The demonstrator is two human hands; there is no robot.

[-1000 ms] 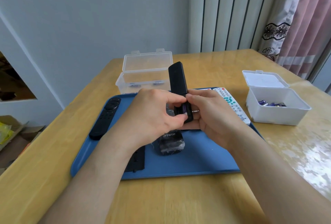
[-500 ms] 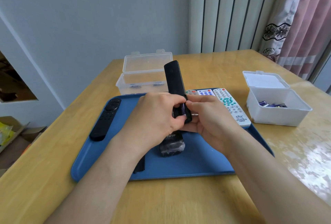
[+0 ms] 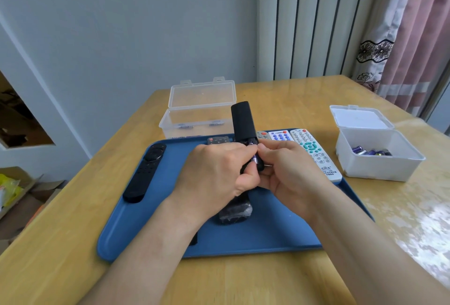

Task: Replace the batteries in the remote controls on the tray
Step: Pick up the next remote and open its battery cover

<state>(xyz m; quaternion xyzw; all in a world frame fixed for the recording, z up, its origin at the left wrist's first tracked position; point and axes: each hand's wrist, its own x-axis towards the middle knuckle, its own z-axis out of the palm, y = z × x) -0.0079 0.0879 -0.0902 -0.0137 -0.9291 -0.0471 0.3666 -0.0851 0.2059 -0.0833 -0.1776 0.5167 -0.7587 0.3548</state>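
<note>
Head view. Item: black remote (image 3: 243,124), upright, gripped by left hand (image 3: 214,173) and right hand (image 3: 292,173), fingers (image 3: 266,147) curled round its lower end, above the tray (image 3: 267,236). Purple battery (image 3: 255,158) sat between the fingertips in the open bay. Change over one second: slight; grip unchanged, battery apparently still being seated. Swap judged unfinished.

Wooden table (image 3: 255,280), pink curtain (image 3: 418,36) at right, cardboard box (image 3: 31,190) on floor at left
</note>
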